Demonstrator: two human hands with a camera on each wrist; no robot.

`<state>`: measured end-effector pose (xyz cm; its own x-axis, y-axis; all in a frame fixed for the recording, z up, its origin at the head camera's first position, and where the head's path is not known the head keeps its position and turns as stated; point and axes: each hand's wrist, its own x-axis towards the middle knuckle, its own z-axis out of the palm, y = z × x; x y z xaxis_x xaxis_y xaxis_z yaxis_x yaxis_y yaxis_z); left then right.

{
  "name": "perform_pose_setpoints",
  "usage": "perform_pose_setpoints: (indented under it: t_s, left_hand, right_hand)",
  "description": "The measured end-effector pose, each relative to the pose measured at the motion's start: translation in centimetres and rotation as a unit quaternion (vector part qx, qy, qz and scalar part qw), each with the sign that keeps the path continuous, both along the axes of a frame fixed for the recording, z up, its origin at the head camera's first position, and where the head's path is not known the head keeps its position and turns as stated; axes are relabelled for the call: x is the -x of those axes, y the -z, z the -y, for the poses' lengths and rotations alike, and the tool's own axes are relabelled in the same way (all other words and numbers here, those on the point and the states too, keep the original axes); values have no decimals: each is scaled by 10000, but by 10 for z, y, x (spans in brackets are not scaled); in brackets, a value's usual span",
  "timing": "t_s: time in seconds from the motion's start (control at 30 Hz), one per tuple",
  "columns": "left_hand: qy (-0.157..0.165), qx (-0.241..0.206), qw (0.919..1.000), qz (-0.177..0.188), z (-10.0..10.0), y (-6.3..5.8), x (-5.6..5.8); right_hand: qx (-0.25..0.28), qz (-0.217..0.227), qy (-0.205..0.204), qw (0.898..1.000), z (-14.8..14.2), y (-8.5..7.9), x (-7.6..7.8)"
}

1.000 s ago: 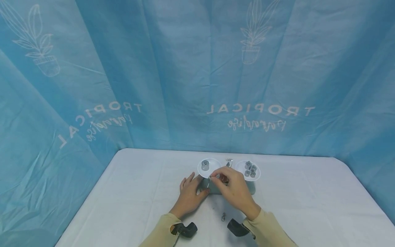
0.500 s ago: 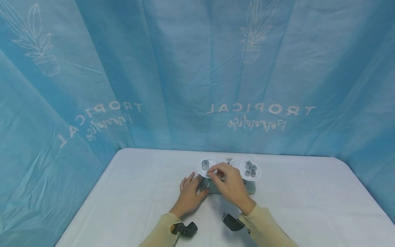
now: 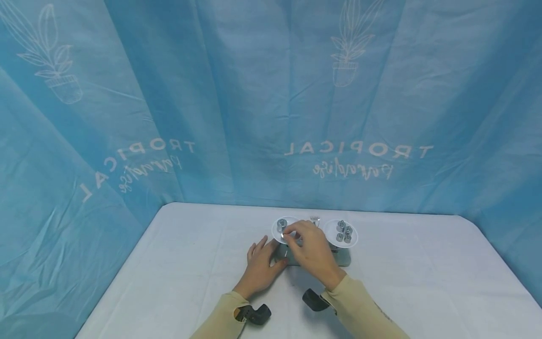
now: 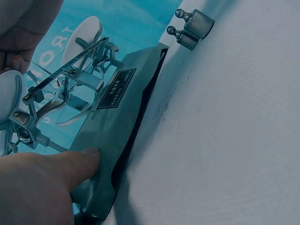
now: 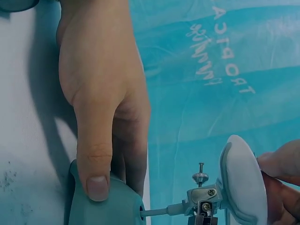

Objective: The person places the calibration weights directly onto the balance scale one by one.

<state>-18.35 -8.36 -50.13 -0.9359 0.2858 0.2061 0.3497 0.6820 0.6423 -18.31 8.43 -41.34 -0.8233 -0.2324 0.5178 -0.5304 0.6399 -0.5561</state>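
White tablecloth [image 3: 423, 273] spread wide toward lower left and lower right of head frame; balance scale [image 4: 110, 136] sat low centre, near far edge, blue curtain [image 3: 254, 94] beyond. Left hand [image 3: 259, 271] — fingers extended, thumb on base — rested at scale's left end. Right hand [image 3: 311, 252] pinched small shiny piece [image 3: 282, 235] over left pan [image 3: 275, 235], beside larger weight [image 3: 281, 224]. Left wrist view, upper right, showed two weights [image 4: 199, 24] on cloth — hidden from head view.
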Motion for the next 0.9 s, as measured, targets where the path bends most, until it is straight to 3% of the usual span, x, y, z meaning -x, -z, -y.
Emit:
perform_pose_setpoints:
  t_s: [0.43,0.9]
  left_hand:
    - [-3,-42,10000,-18,0,0,0]
    - [-11,-52,10000,-59,0,3,1]
  right_hand:
    - [-382,-290,45,9988,2,0,5]
    - [-188,-37,153,9997,-2,-1,-2]
